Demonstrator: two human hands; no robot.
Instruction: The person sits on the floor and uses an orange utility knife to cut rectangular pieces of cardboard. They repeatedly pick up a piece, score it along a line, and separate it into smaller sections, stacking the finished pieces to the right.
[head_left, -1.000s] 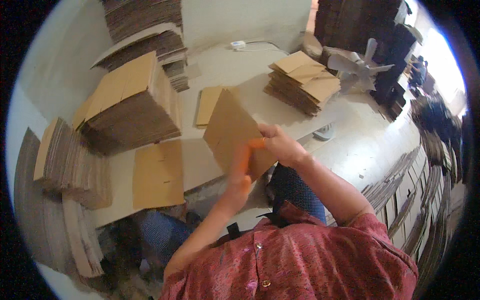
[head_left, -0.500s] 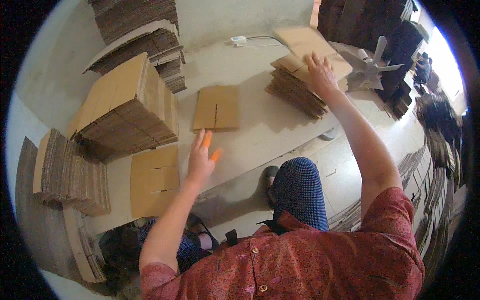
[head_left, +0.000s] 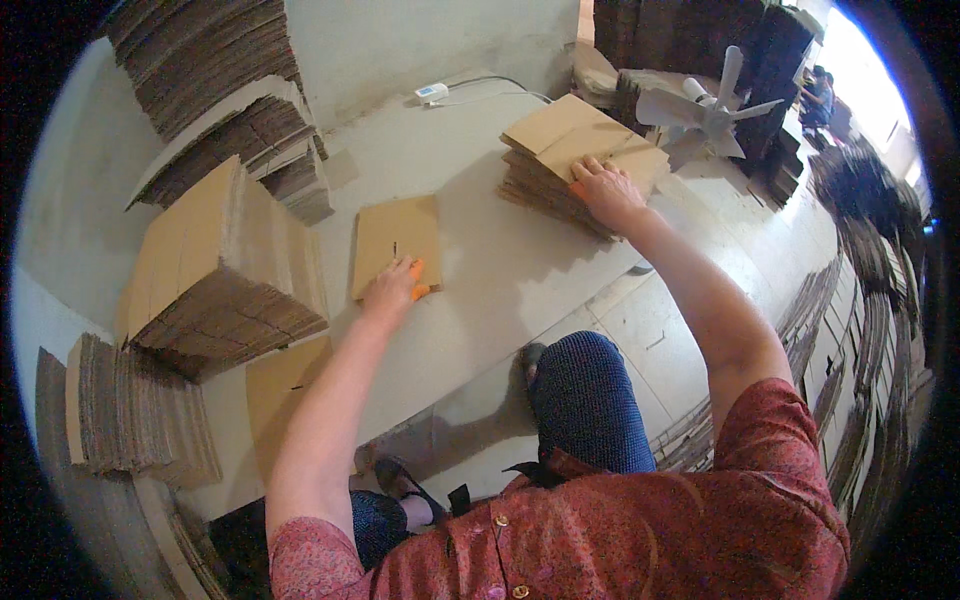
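The left hand [head_left: 394, 285] partly hides the cardboard pad [head_left: 398, 228], its grip unclear; right of that, fingers slightly parted, the right hand [head_left: 606, 192] tops a stack [head_left: 555, 140].

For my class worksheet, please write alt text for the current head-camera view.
A person's left hand is at the near edge of a low cardboard pile on a pale table, while the right hand lies on a taller cardboard stack. A large cardboard block stands at left; a fan is at upper right.

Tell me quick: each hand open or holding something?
Left hand: on the near edge of the middle cardboard pile; grip can't be told.
Right hand: open, on the right-hand cardboard stack.
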